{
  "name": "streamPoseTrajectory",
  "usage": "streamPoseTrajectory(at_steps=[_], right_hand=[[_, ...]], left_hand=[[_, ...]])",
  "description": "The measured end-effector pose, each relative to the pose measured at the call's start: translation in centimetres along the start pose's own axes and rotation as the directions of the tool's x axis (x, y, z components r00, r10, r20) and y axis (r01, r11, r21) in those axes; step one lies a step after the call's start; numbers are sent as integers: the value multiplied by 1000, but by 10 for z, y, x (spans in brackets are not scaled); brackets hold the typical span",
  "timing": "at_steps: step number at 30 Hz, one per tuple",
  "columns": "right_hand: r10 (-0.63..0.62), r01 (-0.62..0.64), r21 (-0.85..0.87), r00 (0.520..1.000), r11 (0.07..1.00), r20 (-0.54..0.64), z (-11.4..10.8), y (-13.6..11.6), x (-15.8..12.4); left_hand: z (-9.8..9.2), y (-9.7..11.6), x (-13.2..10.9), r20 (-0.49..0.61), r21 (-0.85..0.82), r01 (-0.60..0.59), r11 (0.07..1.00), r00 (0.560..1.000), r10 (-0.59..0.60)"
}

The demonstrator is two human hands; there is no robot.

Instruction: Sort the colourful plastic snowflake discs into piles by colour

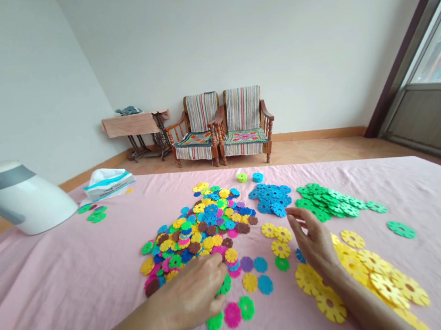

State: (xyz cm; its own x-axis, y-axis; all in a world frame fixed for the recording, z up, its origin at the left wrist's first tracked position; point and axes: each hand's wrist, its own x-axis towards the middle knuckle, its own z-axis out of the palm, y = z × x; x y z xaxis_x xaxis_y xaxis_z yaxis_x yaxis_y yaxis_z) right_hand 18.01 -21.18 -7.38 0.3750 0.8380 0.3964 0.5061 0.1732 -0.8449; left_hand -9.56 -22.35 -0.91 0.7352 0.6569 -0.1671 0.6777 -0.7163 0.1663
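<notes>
My left hand [198,291] is over the near edge of a mixed pile of small flower-shaped plastic discs [196,232]. Its fingers curl downward, and their tips are mostly hidden. A green disc [224,284] shows beside the fingers and thumb; whether it is held, I cannot tell. My right hand [312,237] has its fingers loosely apart, with nothing visible between them. Its fingertips are close to a heap of blue discs [271,199]. Larger yellow discs [372,272] lie under and beside the right forearm, and a green heap [323,200] sits beyond that hand.
Loose discs, including a magenta disc [233,314], lie on the pink cloth [81,310] between the arms. Two short stacks, lime [242,178] and blue [258,177], stand at the far edge. A white jug [36,201] and tissue pack [109,185] are at left.
</notes>
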Motion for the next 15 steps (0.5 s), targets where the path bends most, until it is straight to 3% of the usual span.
streamPoseTrajectory(at_steps=[3,6,10,15], right_hand=[[32,-31,21,999,999,-44,-5,-1,2],[56,-53,45,997,998,-61,-6,-2,3],[63,-58,65,995,996,-80,-6,-4,3],[42,-40,38,998,998,-48,-6,-4,1]], left_hand=[[2,4,3,-10,111,31,993,1000,-30],[3,0,7,-74,109,49,993,996,-41],[-4,-4,25,-193,-16,29,999,981,-31],[-15,6,68,-260,-272,-4,962,963,-69]])
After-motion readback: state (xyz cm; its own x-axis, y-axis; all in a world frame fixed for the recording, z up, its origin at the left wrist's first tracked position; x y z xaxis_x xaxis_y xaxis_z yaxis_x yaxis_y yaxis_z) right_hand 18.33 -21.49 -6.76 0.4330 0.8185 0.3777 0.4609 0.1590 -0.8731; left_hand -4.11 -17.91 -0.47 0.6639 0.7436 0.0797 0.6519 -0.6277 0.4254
